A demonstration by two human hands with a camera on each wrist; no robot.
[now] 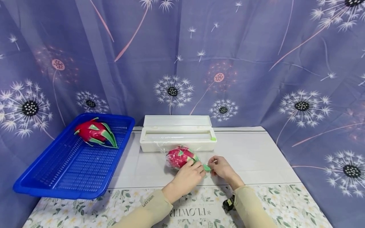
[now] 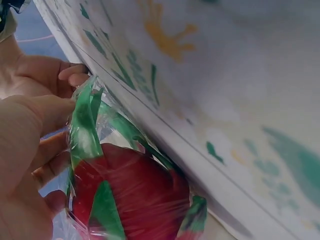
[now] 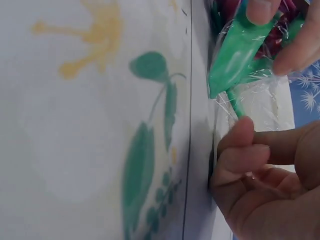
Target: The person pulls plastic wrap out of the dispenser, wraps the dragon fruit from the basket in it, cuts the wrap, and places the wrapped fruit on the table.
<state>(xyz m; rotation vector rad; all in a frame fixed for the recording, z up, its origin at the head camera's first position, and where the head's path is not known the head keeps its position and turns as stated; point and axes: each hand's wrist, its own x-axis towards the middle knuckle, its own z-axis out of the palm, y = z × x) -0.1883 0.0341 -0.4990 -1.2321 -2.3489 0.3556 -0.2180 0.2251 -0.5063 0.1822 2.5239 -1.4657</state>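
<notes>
A red dragon fruit [image 1: 177,157] with green leaf tips lies on the white board in front of the white box, wrapped in clear plastic wrap [image 3: 262,97]. My left hand [image 1: 188,177] holds it at the leafy end; in the left wrist view the thumb lies along a green leaf [image 2: 86,132] under the film. Just right of the leaf tips is my right hand [image 1: 223,168]. Its thumb and forefinger pinch the gathered end of the wrap, as the right wrist view shows. Film also trails from the fruit's left side up toward the box.
Behind the fruit stands an open white wrap dispenser box [image 1: 177,146] with its lid raised. A blue plastic basket [image 1: 82,180] at left holds a second dragon fruit [image 1: 92,130]. A flowered cloth [image 1: 285,202] covers the near edge; a patterned curtain [image 1: 251,79] surrounds the table.
</notes>
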